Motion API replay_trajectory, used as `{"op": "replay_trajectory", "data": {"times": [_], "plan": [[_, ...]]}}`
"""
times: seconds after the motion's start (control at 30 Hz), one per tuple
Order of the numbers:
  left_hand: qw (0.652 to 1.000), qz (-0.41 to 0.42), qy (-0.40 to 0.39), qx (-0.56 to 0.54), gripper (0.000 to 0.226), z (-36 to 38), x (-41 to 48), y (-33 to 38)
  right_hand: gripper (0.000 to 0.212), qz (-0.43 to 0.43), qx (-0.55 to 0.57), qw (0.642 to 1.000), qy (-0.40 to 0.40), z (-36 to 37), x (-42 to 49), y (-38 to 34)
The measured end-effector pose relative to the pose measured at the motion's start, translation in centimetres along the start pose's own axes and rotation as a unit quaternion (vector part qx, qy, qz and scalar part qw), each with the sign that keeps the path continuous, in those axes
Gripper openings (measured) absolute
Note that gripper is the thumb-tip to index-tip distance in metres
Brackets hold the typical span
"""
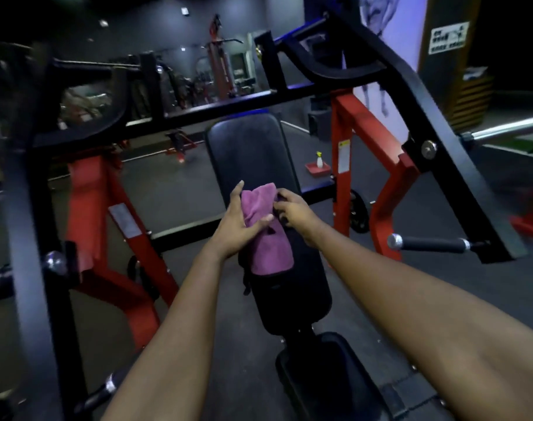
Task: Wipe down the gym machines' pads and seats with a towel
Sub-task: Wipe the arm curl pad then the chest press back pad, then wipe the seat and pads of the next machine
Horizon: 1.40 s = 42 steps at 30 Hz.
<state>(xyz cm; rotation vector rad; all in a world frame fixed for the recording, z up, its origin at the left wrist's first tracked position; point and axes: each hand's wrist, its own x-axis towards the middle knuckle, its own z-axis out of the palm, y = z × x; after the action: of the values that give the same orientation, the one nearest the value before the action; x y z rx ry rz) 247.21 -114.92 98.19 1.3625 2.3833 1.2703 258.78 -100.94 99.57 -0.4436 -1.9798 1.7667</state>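
One purple towel [266, 238] over one black back pad [253, 153], gripped by left hand [236, 227], pinched by right hand [293, 211]; one seat [320, 366] below, partly behind an arm; distant spray bottle [319, 161] blurred.

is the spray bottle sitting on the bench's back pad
No, the spray bottle stands on a red tray down on the floor, to the right of the back pad.

towel [266, 235] on back pad [253, 159], seat [329, 369] below
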Motion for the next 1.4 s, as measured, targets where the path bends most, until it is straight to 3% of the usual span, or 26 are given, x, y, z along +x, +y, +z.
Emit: {"op": "replay_trajectory", "data": {"times": [0.27,0.47,0.63,0.93,1.07,1.2,1.3,1.4], "plan": [[0.989,-0.095,0.115,0.006,0.057,-5.1,-7.0,2.2,0.035,-0.031,-0.007,0.987,-0.159,4.5,-2.3,-3.2],[0.963,-0.174,0.193,0.067,0.055,-10.0,-15.8,2.6,0.045,-0.026,0.038,0.961,-0.273,12.4,-5.2,-4.3],[0.939,-0.216,0.250,0.092,0.040,-15.2,-25.3,3.2,0.052,-0.021,0.094,0.921,-0.379,20.6,-8.8,-5.7],[0.848,-0.342,0.348,0.206,0.046,-24.1,-41.4,1.2,0.032,-0.026,0.069,0.867,-0.493,37.9,-16.9,-7.0],[0.821,-0.367,0.380,0.217,0.040,-28.5,-47.9,-0.3,0.012,-0.018,0.092,0.831,-0.548,45.4,-21.0,-7.5],[0.818,-0.372,0.378,0.221,0.041,-34.7,-54.0,-2.6,0.018,-0.051,0.088,0.819,-0.565,53.8,-25.3,-8.0],[0.837,-0.345,0.370,0.208,0.041,-39.7,-57.4,-4.8,0.031,-0.095,0.062,0.827,-0.550,60.7,-27.1,-8.6],[0.851,-0.321,0.367,0.196,0.037,-44.8,-60.3,-7.2,0.026,-0.097,0.057,0.846,-0.521,67.1,-27.9,-9.3]]}}
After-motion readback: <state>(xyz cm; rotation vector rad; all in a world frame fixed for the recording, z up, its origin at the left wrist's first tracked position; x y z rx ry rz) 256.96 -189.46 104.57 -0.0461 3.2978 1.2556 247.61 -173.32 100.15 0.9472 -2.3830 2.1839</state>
